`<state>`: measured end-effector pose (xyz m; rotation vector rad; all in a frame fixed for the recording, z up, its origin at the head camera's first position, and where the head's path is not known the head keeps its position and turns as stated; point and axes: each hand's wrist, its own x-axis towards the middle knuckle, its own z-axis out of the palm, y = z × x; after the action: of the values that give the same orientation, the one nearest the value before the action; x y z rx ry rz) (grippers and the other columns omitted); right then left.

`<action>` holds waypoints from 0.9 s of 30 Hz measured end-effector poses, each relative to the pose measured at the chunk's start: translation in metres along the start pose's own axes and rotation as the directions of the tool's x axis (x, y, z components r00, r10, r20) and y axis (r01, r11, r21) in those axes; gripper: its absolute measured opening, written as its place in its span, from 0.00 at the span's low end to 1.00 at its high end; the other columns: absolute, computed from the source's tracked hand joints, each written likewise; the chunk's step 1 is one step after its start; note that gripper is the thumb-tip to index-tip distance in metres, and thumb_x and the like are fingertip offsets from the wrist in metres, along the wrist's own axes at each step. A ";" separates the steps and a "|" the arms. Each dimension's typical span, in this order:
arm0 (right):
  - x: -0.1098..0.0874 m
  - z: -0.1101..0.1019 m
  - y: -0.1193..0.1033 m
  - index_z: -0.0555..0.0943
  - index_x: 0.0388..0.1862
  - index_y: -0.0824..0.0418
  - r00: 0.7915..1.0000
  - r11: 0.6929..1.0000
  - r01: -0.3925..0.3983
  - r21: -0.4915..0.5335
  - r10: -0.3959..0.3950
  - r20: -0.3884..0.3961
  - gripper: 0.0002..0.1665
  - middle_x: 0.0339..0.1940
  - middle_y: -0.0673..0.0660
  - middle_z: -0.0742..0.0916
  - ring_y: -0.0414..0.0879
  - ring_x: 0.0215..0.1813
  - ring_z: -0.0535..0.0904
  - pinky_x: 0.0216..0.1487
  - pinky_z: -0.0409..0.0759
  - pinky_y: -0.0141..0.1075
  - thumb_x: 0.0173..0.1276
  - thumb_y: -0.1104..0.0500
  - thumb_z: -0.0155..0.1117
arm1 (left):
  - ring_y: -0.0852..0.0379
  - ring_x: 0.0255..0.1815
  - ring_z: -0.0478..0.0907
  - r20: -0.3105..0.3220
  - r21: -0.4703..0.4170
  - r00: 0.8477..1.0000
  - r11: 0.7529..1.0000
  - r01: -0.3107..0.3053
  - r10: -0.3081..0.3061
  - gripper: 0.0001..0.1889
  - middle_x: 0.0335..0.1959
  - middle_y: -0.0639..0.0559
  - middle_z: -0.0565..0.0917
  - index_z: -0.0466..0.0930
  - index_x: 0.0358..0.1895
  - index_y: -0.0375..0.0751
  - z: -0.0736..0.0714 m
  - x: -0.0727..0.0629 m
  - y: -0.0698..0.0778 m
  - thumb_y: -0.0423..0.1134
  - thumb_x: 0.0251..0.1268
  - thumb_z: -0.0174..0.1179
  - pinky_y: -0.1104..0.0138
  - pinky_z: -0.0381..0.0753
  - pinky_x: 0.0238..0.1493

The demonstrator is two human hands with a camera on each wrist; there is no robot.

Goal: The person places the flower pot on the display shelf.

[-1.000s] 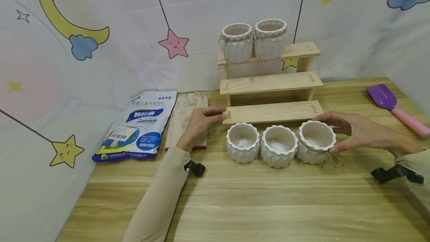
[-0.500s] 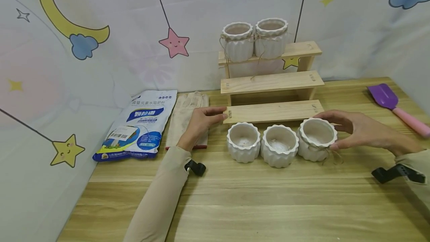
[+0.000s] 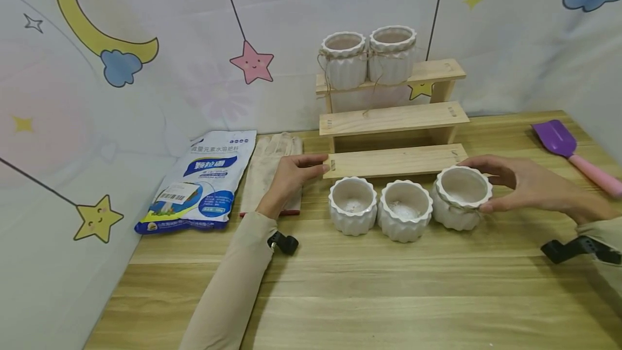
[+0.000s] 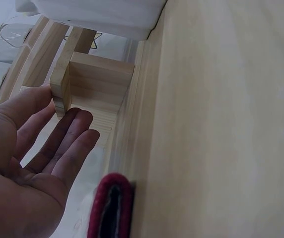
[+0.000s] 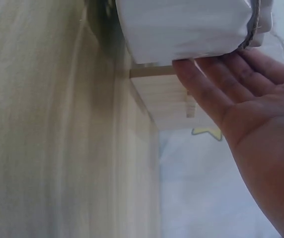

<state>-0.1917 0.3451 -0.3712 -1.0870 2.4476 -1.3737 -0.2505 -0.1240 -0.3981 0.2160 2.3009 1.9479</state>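
Note:
In the head view, my left hand pinches the left end of the lowest board of a three-tier wooden plant stand. The left wrist view shows the thumb and a finger at that board end, other fingers below it. My right hand grips a white scalloped flowerpot with twine round its neck, thumb in front and fingers behind. That pot looks slightly raised and tilted. Left of it, two more white flowerpots, one in the middle and one at left, stand before the stand.
Two twine-tied flowerpots, a left one and a right one, sit on the top tier. At left lie a fertilizer bag and cloth gloves. A purple trowel with a pink handle lies at right.
My right hand and the gripped flowerpot have shifted slightly right and up, opening a small gap beside the middle flowerpot. My left hand stays at the board end.

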 end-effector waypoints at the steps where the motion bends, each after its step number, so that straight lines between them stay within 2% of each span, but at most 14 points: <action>1: 0.000 0.000 -0.001 0.72 0.76 0.69 1.000 1.000 -0.001 -0.005 0.001 -0.007 0.51 0.67 0.51 0.84 0.36 0.66 0.79 0.64 0.75 0.25 0.51 0.79 0.80 | 0.54 0.52 0.87 -0.001 0.002 1.000 1.000 0.000 0.000 0.17 0.54 0.48 0.90 0.90 0.58 0.39 0.000 0.000 0.000 0.35 0.67 0.75 0.66 0.84 0.55; 5: 0.001 -0.002 -0.005 0.71 0.76 0.69 1.000 1.000 -0.017 -0.025 0.016 -0.024 0.50 0.67 0.50 0.84 0.36 0.66 0.80 0.63 0.76 0.25 0.53 0.79 0.79 | 0.55 0.56 0.86 -0.005 0.032 1.000 0.999 -0.006 0.006 0.16 0.54 0.49 0.91 0.91 0.57 0.39 0.000 0.000 0.001 0.36 0.68 0.75 0.66 0.83 0.56; 8: 0.000 -0.003 -0.010 0.72 0.77 0.66 0.997 0.997 -0.063 -0.046 0.061 -0.038 0.50 0.67 0.51 0.84 0.35 0.66 0.79 0.62 0.75 0.24 0.55 0.78 0.79 | 0.55 0.58 0.84 -0.011 0.048 1.000 0.999 -0.010 0.011 0.16 0.54 0.50 0.91 0.91 0.57 0.40 0.000 0.000 0.000 0.36 0.68 0.75 0.66 0.82 0.57; 14: 0.001 -0.009 -0.017 0.71 0.79 0.60 0.984 0.984 -0.172 -0.050 0.170 -0.052 0.49 0.69 0.51 0.83 0.32 0.68 0.77 0.59 0.75 0.23 0.59 0.75 0.78 | 0.54 0.58 0.85 -0.008 0.029 1.000 1.000 -0.002 0.002 0.16 0.53 0.50 0.91 0.91 0.57 0.40 -0.001 0.001 -0.001 0.36 0.67 0.76 0.65 0.83 0.57; 22: 0.011 -0.018 -0.024 0.72 0.78 0.60 0.986 0.981 -0.149 -0.123 0.138 -0.091 0.50 0.68 0.47 0.83 0.31 0.66 0.77 0.61 0.73 0.21 0.57 0.73 0.81 | 0.55 0.59 0.84 -0.005 0.030 1.000 1.000 -0.008 0.008 0.16 0.53 0.50 0.91 0.91 0.57 0.40 -0.001 0.001 -0.001 0.37 0.67 0.76 0.64 0.83 0.59; 27: 0.020 -0.024 -0.035 0.73 0.78 0.57 0.986 0.981 -0.148 -0.128 0.136 -0.096 0.48 0.67 0.50 0.84 0.32 0.67 0.77 0.61 0.72 0.21 0.59 0.73 0.79 | 0.55 0.57 0.85 -0.008 0.018 1.000 1.000 -0.008 0.008 0.16 0.53 0.49 0.91 0.91 0.57 0.40 -0.001 0.000 -0.001 0.36 0.67 0.76 0.66 0.83 0.56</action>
<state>-0.1987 0.3378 -0.3256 -0.8744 2.6565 -1.2541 -0.2510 -0.1249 -0.3990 0.2196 2.3266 1.9363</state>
